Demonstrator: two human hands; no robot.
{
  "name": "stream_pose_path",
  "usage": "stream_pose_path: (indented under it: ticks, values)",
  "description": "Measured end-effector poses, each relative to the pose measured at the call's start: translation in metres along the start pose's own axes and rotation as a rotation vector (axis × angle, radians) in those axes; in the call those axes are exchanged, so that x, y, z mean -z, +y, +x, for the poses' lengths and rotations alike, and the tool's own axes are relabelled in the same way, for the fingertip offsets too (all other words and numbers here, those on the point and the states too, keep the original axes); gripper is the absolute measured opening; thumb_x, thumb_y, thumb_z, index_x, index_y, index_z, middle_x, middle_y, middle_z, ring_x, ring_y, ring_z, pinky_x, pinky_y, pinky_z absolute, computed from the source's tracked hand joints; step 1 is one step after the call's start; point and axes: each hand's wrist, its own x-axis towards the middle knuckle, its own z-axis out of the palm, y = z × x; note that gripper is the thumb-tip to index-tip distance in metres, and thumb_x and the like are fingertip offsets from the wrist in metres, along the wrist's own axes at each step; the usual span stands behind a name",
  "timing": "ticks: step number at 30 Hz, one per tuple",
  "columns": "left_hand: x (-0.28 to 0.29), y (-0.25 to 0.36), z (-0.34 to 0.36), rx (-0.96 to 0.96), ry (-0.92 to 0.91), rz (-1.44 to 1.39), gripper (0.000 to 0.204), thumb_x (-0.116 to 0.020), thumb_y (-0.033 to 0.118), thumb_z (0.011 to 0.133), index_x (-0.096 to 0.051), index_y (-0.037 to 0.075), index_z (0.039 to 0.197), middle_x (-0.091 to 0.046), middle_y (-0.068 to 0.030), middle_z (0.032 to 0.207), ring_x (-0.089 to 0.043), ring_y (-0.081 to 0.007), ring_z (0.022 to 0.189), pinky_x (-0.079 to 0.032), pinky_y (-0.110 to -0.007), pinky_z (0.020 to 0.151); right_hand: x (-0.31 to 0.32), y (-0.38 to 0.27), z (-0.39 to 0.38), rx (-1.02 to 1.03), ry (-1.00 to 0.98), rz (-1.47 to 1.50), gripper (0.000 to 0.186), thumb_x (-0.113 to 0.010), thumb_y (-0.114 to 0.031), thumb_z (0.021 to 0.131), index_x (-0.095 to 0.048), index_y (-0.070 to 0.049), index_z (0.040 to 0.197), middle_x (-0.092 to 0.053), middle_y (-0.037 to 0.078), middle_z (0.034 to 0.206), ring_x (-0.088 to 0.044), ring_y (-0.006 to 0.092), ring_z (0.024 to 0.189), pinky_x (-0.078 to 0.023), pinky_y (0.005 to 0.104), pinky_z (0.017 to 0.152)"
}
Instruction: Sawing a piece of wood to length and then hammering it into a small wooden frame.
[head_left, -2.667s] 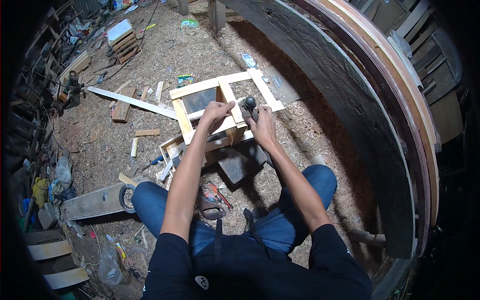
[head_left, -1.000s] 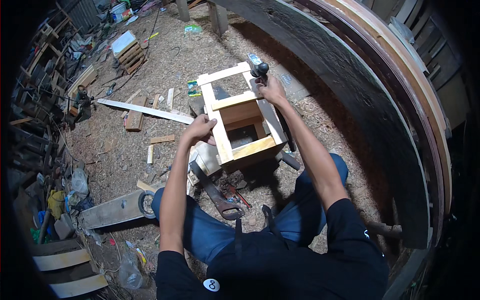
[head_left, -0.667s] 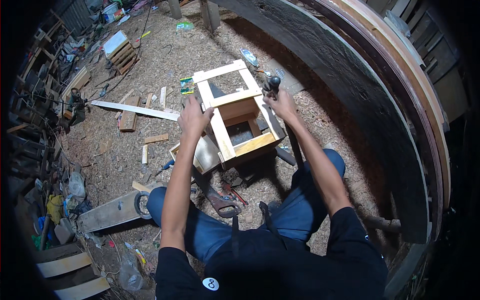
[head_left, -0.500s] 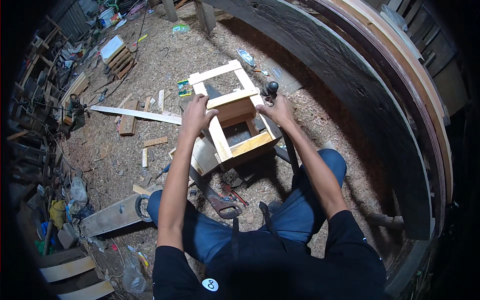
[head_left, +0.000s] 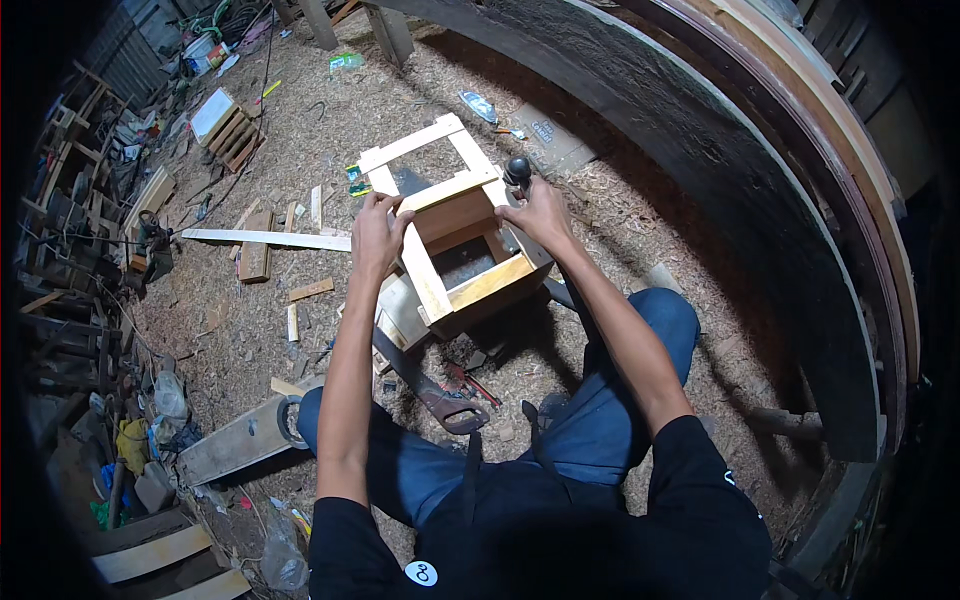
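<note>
A pale wooden frame with slatted sides and crosspieces stands in front of me, a boxed compartment in its nearer half. My left hand grips its left rail, thumb on the inner side. At the right rail is my right hand, its thumb against the wood. Its fingers are curled at a tool with a black rounded end; the rest of that tool is hidden by the hand. A handsaw lies below the frame, handle toward me.
Wood shavings cover the ground. A long pale strip and a wood block lie to the left. A stack of short boards sits farther off. Large curved-looking dark planks run along the right. A wide board lies by my left knee.
The view has shifted a little, so the frame and both hands appear slightly farther left. Both hands keep their places on the frame.
</note>
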Motion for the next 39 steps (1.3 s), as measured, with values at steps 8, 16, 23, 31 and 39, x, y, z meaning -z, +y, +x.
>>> stream_pose_path:
  ticks: [8, 16, 23, 31, 39]
  values:
    - [-0.005, -0.032, 0.000, 0.012, 0.029, -0.272, 0.034, -0.072, 0.014, 0.084, -0.065, 0.000, 0.115, -0.058, -0.0159, 0.115, -0.063, -0.0285, 0.105, -0.053, -0.035, 0.090, 0.005, -0.006, -0.002, -0.026, -0.026, -0.004, 0.059, -0.086, -0.032, 0.070, -0.058, 0.008, 0.102, -0.068, 0.026, 0.093, -0.068, 0.0406, 0.089, -0.053, 0.0476, 0.079]
    - [-0.003, -0.014, 0.001, -0.041, 0.031, -0.150, 0.025, -0.067, 0.009, 0.086, -0.065, -0.002, 0.109, -0.064, -0.0156, 0.103, -0.065, -0.0311, 0.095, -0.053, -0.038, 0.082, 0.006, -0.010, -0.004, -0.047, -0.030, 0.011, 0.056, -0.085, -0.031, 0.071, -0.058, 0.007, 0.102, -0.068, 0.025, 0.093, -0.067, 0.0402, 0.090, -0.053, 0.0474, 0.079]
    - [-0.020, -0.041, -0.004, 0.038, 0.109, -0.472, 0.047, -0.069, 0.015, 0.086, -0.055, -0.002, 0.127, -0.058, -0.0187, 0.124, -0.060, -0.0292, 0.112, -0.048, -0.036, 0.097, 0.009, -0.019, -0.011, -0.020, -0.034, -0.009, 0.054, -0.085, -0.030, 0.071, -0.058, 0.005, 0.102, -0.068, 0.025, 0.094, -0.067, 0.0402, 0.091, -0.053, 0.0479, 0.079]
    - [-0.030, -0.006, -0.015, 0.130, -0.045, -0.467, 0.081, -0.072, 0.019, 0.073, -0.032, 0.002, 0.142, -0.055, -0.0248, 0.127, -0.058, -0.0355, 0.115, -0.046, -0.042, 0.099, 0.000, -0.008, -0.010, 0.010, -0.041, 0.000, 0.055, -0.084, -0.027, 0.070, -0.057, 0.007, 0.103, -0.067, 0.028, 0.102, -0.067, 0.0402, 0.097, -0.052, 0.0461, 0.086]
    - [-0.037, -0.011, -0.019, 0.118, 0.037, -0.281, 0.081, -0.071, 0.025, 0.071, -0.034, 0.003, 0.140, -0.054, -0.0262, 0.127, -0.053, -0.0412, 0.119, -0.043, -0.046, 0.100, -0.005, -0.015, 0.002, 0.044, -0.047, -0.086, 0.045, -0.078, -0.022, 0.072, -0.061, 0.008, 0.101, -0.067, 0.028, 0.100, -0.067, 0.0410, 0.093, -0.053, 0.0447, 0.084]
